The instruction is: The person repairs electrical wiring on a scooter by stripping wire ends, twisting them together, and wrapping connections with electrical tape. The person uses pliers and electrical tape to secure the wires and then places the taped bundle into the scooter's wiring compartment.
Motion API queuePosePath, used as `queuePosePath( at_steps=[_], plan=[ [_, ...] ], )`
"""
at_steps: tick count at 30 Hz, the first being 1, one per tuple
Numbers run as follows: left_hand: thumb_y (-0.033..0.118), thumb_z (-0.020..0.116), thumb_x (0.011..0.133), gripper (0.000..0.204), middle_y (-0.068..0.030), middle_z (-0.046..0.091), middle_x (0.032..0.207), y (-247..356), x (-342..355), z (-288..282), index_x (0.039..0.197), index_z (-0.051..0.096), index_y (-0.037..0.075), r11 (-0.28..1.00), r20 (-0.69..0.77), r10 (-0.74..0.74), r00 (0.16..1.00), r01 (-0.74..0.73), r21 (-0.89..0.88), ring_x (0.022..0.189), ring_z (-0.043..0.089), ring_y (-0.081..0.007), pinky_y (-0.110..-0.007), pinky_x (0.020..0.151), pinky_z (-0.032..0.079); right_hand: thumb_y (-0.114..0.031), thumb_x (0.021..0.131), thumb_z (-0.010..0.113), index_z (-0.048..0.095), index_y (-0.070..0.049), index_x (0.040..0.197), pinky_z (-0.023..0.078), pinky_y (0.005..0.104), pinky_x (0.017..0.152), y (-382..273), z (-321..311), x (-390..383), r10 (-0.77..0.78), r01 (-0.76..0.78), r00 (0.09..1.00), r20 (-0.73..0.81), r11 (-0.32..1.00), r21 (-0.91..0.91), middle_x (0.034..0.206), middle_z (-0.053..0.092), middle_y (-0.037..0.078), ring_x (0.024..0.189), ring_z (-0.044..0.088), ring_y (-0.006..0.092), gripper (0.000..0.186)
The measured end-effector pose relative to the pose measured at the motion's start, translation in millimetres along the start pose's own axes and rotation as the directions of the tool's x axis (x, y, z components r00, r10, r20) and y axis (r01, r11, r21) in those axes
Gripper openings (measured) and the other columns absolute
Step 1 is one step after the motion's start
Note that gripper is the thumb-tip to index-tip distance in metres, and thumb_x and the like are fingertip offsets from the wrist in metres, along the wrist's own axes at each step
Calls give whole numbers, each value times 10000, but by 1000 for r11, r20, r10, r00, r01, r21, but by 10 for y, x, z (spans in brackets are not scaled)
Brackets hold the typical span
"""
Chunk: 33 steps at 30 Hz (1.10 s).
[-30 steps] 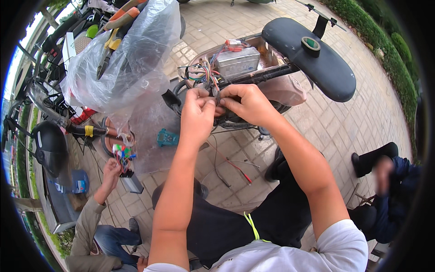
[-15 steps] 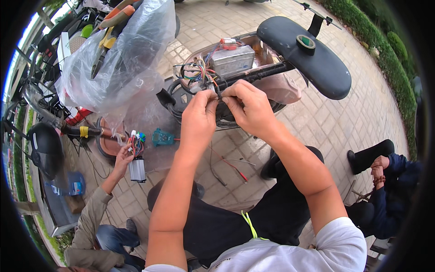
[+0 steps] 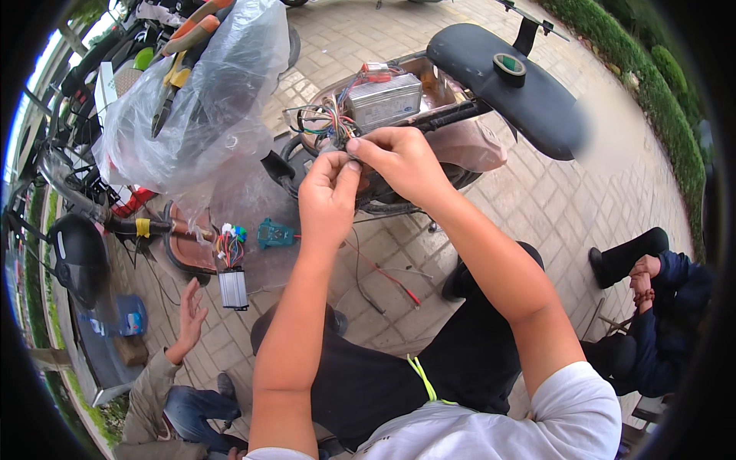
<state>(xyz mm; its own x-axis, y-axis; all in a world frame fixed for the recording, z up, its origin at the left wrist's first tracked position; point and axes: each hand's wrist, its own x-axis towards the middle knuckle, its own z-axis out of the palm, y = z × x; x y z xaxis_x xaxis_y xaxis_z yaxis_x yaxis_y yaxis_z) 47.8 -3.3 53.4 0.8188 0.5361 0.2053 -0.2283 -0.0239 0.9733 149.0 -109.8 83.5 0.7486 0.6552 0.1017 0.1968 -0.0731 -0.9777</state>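
My left hand (image 3: 330,188) and my right hand (image 3: 402,165) meet over an opened scooter body, fingertips pinched close together. Between them is a dark wire, mostly covered by my fingers. Just beyond lies a tangle of coloured wires (image 3: 328,119), beside a silver finned controller box (image 3: 385,101) with a red connector (image 3: 376,72) behind it. To the left of my left forearm, a smaller silver controller (image 3: 233,291) with its own wire bunch rests on plastic sheeting, near a teal multimeter (image 3: 274,234).
A clear plastic bag (image 3: 222,115) bears orange-handled pliers (image 3: 175,88) at the upper left. A black seat (image 3: 483,69) carrying a tape roll (image 3: 509,66) juts out right. Test leads (image 3: 387,277) lie on the paving. A co-worker's hand (image 3: 190,318) is at left; another person sits right.
My hands have shifted slightly left, and my right fingertips now meet my left ones. The co-worker's hand has let go of the smaller controller's wires and drawn back, open.
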Motion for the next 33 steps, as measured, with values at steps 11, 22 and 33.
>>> queuePosePath(
  at_steps=[11, 22, 33],
  plan=[
    [128, 586, 929, 146, -86, 657, 773, 35, 254, -49, 909, 629, -10, 958, -32, -256, 966, 249, -142, 514, 555, -131, -254, 486, 448, -113, 953, 592, 673, 83, 928, 507, 292, 667, 50, 42, 23, -3, -35, 996, 89, 906, 423, 840, 672, 71, 730, 593, 105, 214],
    [140, 499, 1034, 314, -12, 582, 959, -153, 228, -395, 1282, 559, -44, 981, 90, -189, 978, 183, 66, 761, 506, -47, -197, 664, 417, -74, 707, 696, 716, -5, 832, 522, 434, 729, 327, 97, 67, -592, 569, 804, -55, 794, -216, 835, 623, 167, 816, 634, 367, 143],
    [50, 631, 944, 189, -66, 638, 1018, 27, 50, -125, 1122, 598, -3, 948, 127, 117, 985, -149, 281, 943, 599, -124, -276, 832, 489, -69, 765, 694, 659, 12, 822, 521, 405, 641, 201, -96, -177, -597, 548, 795, -109, 782, -297, 760, 625, 178, 704, 641, 350, 104]
  ],
)
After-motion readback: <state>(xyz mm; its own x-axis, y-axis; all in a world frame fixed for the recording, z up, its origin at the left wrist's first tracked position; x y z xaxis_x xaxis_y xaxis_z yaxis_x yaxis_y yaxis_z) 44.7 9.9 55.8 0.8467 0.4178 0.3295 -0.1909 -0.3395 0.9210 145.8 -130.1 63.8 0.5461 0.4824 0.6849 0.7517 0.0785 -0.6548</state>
